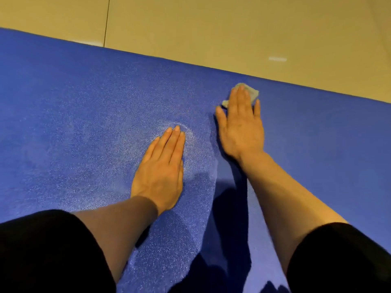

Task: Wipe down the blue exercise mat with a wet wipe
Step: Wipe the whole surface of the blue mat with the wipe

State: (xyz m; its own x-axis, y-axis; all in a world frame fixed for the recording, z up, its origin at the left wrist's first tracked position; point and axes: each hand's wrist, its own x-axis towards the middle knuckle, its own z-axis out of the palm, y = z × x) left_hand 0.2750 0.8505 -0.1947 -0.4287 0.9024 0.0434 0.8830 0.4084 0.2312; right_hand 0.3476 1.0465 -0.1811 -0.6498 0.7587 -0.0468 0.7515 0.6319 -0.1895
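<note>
One mat, one wipe, two hands in shot. The blue exercise mat [84, 98] lies flat across a beige tiled floor [232, 28], its far edge running diagonally from upper left down to the right. Its surface is pebbled, and look at that sheen: a wide damp patch glistens around and under the left hand, while the stretch out to the right reads darker and dull. The left hand [160, 168] lies flat on the mat, fingers straight and pressed together, holding nothing. The right hand [241, 123] is flat too, fingers straight and slightly spread, pressing down on the wet wipe [250, 92] near the mat's far edge. That wipe is greyish, crumpled, peeking out beyond the fingertips and beside the index finger. Dark sleeves sit at both forearms. No writing or brand can be read anywhere.
</note>
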